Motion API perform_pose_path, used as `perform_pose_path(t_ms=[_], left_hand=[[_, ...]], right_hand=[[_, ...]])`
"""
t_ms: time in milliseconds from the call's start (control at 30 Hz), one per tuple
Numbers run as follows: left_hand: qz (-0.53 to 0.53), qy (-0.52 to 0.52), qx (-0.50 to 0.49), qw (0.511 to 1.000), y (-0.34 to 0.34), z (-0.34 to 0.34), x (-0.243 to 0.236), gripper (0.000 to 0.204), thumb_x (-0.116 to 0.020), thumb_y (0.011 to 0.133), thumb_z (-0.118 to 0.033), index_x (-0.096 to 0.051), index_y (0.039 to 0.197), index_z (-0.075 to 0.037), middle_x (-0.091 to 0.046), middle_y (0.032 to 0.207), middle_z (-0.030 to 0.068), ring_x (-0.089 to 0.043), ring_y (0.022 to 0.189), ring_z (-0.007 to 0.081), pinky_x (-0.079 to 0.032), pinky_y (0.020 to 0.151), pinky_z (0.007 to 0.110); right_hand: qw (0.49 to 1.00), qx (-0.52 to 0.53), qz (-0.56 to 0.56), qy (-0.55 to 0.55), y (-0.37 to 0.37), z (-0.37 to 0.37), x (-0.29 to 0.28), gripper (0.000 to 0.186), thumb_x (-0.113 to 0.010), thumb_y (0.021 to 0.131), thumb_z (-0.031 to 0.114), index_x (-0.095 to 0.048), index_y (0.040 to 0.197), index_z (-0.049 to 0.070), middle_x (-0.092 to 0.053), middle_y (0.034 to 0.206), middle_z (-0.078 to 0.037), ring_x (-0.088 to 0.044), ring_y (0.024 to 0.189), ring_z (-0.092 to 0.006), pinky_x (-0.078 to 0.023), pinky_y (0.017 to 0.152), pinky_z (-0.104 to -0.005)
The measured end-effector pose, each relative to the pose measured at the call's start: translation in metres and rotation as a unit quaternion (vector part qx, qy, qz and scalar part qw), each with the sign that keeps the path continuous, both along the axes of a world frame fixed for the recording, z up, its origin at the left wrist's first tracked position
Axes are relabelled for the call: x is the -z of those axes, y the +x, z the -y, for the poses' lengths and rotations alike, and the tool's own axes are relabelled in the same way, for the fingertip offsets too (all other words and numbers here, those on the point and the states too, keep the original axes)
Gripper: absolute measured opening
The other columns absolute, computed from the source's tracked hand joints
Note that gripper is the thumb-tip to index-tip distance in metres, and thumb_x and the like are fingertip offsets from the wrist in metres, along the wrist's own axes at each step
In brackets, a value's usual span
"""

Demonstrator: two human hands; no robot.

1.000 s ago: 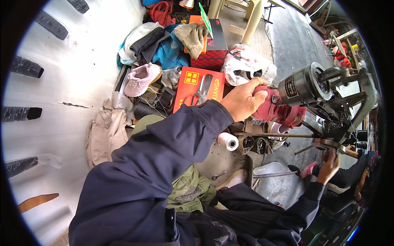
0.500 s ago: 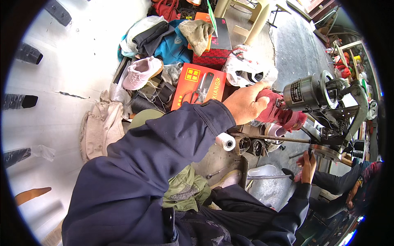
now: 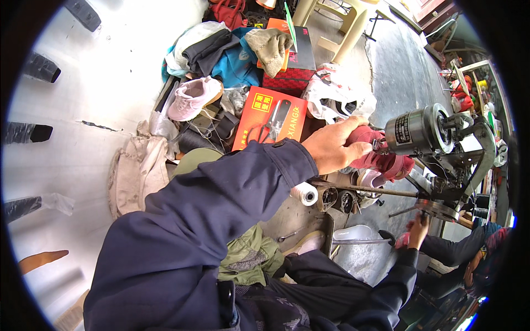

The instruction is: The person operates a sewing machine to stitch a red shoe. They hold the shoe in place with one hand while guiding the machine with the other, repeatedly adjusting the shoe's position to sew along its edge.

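A red shoe (image 3: pixel 389 164) sits at the working end of a metal shoe-repair sewing machine (image 3: pixel 411 131). My left hand (image 3: pixel 334 148) grips the shoe's near end, thumb on the side toward me and the other fingers partly hidden behind it. Lower right, my right hand (image 3: pixel 418 231) is closed around the crank handle at the machine's hand wheel (image 3: pixel 439 209). The machine's cylinder hides part of the shoe and the spot where the two meet.
A red scissors box (image 3: pixel 270 118), a pale pink shoe (image 3: pixel 193 98) and piled cloths lie left of the machine. A white thread cone (image 3: pixel 305 193) stands below my left wrist. A metal bar (image 3: pixel 364 189) runs toward the machine. Another person's legs (image 3: pixel 450 248) are at right.
My right hand has swung slightly down and right with the crank, and the hand wheel has turned. My left hand keeps its grip on the red shoe, its fingers slightly shifted.
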State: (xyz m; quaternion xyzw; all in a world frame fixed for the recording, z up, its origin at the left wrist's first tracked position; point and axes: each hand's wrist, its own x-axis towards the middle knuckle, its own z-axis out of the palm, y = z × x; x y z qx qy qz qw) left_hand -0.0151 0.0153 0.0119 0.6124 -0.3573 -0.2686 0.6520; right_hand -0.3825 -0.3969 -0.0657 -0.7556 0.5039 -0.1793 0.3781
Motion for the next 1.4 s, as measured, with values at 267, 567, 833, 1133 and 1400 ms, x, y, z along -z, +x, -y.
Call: perform_pose_path(t_ms=[267,567,833,1133,1400], left_hand=[[-0.038,0.037,-0.037,0.998,0.009,0.012,0.003,0.072,-0.058,0.092,-0.071,-0.063,0.116,-0.002,-0.069,0.101,0.0088,-0.062,0.097,0.0148,-0.048,0.088,0.03],[-0.105,0.009,-0.015,0.994,0.008,0.015,0.002,0.063,-0.061,0.094,-0.062,-0.06,0.123,-0.005,-0.068,0.098,0.0052,-0.062,0.088,0.0096,-0.051,0.079,0.027],[-0.159,-0.003,0.013,0.987,0.003,0.01,0.003,0.057,-0.059,0.1,-0.043,-0.046,0.143,-0.008,-0.067,0.105,0.0065,-0.063,0.075,0.0088,-0.052,0.05,0.023],[-0.156,-0.031,0.007,0.987,0.0,0.013,0.015,0.061,-0.062,0.1,-0.043,-0.042,0.145,-0.007,-0.066,0.108,0.0043,-0.06,0.074,0.0068,-0.051,0.051,0.023],[-0.167,-0.056,-0.014,0.984,-0.008,0.016,0.024,0.06,-0.062,0.101,-0.036,-0.04,0.146,-0.003,-0.065,0.11,0.0044,-0.058,0.077,0.0044,-0.049,0.058,0.021]], right_hand=[[0.997,-0.058,-0.046,0.025,0.042,-0.059,-0.019,0.03,-0.056,0.102,0.033,-0.053,0.093,0.005,-0.061,0.067,-0.005,-0.062,0.052,-0.0149,-0.042,0.046,-0.0266],[0.992,-0.108,0.047,0.036,0.059,-0.094,-0.058,0.032,-0.06,0.102,0.035,-0.058,0.09,0.005,-0.062,0.069,-0.003,-0.062,0.059,-0.0136,-0.043,0.053,-0.0275],[0.97,0.047,0.073,-0.228,0.014,-0.013,-0.114,0.024,-0.062,0.102,0.028,-0.063,0.098,0.004,-0.057,0.068,0.0,-0.052,0.058,-0.0079,-0.039,0.051,-0.0244],[0.996,-0.023,-0.002,0.081,0.013,-0.023,-0.014,0.024,-0.059,0.102,0.029,-0.059,0.097,0.005,-0.063,0.065,-0.006,-0.06,0.049,-0.0152,-0.046,0.043,-0.0285],[0.978,-0.009,0.103,-0.181,0.029,-0.04,-0.119,0.027,-0.062,0.101,0.028,-0.065,0.103,0.002,-0.061,0.072,-0.002,-0.056,0.058,-0.0101,-0.043,0.052,-0.0256]])
